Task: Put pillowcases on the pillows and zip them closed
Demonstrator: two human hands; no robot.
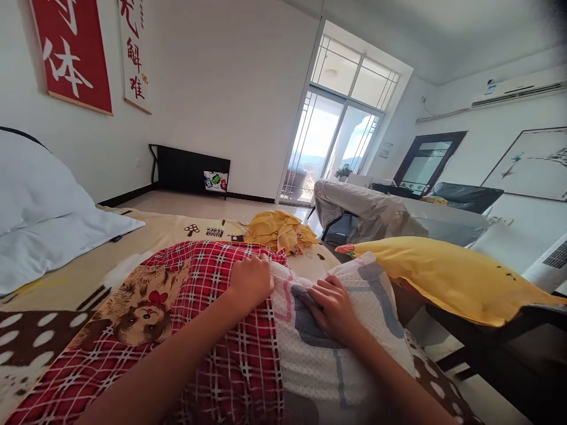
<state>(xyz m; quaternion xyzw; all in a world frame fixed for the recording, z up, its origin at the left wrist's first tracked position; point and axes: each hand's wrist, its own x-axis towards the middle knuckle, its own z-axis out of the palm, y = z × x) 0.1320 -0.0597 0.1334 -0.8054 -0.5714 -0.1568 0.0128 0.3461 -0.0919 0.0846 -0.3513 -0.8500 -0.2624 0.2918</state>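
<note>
A red plaid pillowcase [221, 330] with a printed brown bear lies before me on the bed. From its right-hand edge a white pillow [310, 366] with grey and pink patches sticks out; how far it reaches inside is hidden. My left hand [252, 282] is closed in a fist on the case's edge, at the top where case and pillow meet. Fingers curled, my right hand [333, 307] grips the pillow cloth at a dark grey patch, just right of that edge.
A crumpled yellow cloth [281, 230] lies beyond the pillow. White bedding [53, 212] is at left, and a yellow pillow [456, 274] rests on dark furniture at right. The patterned sheet [172, 227] covers the bed. Plastic-covered furniture [367, 203] stands farther back.
</note>
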